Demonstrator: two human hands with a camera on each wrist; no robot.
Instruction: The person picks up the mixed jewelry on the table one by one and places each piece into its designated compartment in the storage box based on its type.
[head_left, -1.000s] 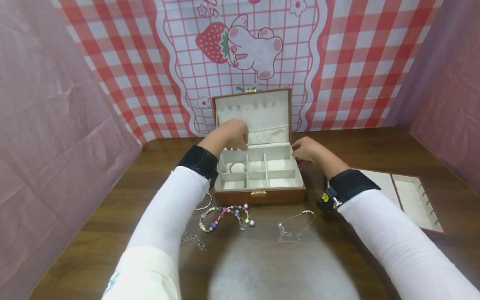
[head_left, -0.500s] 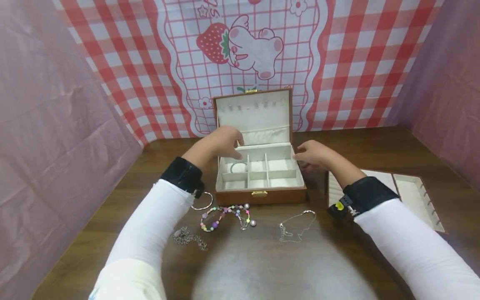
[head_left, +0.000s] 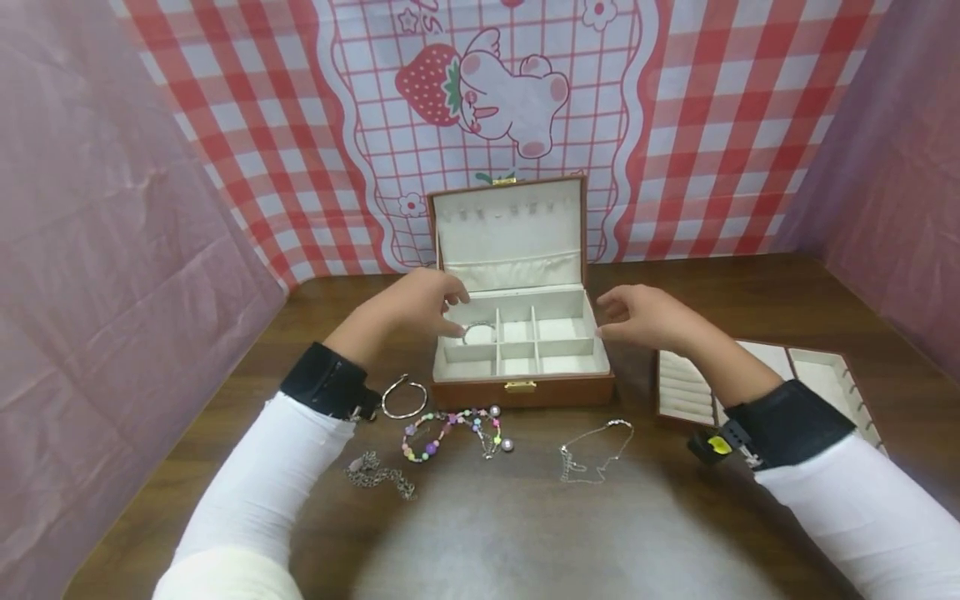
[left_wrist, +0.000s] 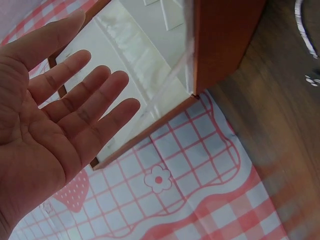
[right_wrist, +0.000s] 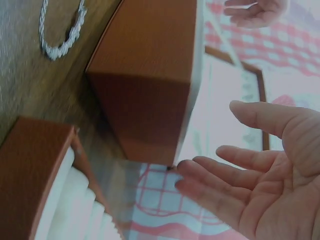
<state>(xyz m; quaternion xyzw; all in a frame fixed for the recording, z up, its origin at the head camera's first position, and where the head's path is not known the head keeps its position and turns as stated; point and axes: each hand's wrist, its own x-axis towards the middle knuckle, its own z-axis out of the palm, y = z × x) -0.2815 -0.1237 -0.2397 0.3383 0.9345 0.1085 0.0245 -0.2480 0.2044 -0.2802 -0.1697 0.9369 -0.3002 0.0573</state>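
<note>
A brown jewelry box (head_left: pixel 480 393) stands with its lid (head_left: pixel 517 237) raised, showing a cream interior split into several compartments. One silver bracelet (head_left: pixel 478 333) lies in its back left compartment. My left hand (head_left: pixel 412 307) hovers at the box's left side, and the left wrist view shows its fingers (left_wrist: pixel 95 112) spread and holding nothing. At the right side is my right hand (head_left: pixel 648 317). In the right wrist view its fingers (right_wrist: pixel 225 175) are extended beside the box wall, and they hold nothing; whether they touch the box I cannot tell.
In front of the box lie a silver bangle (head_left: pixel 405 400), colorful beaded bracelets (head_left: pixel 431 447), a bunched chain (head_left: pixel 375 477) and a thin silver necklace (head_left: pixel 592 454). To the right, a lift-out tray (head_left: pixel 686 392) with ring rolls sits partly under the right forearm.
My left hand has moved left and down from above the box, its fingers spreading. The right hand has drawn slightly right and toward me. The silver bangle is now fully uncovered.
</note>
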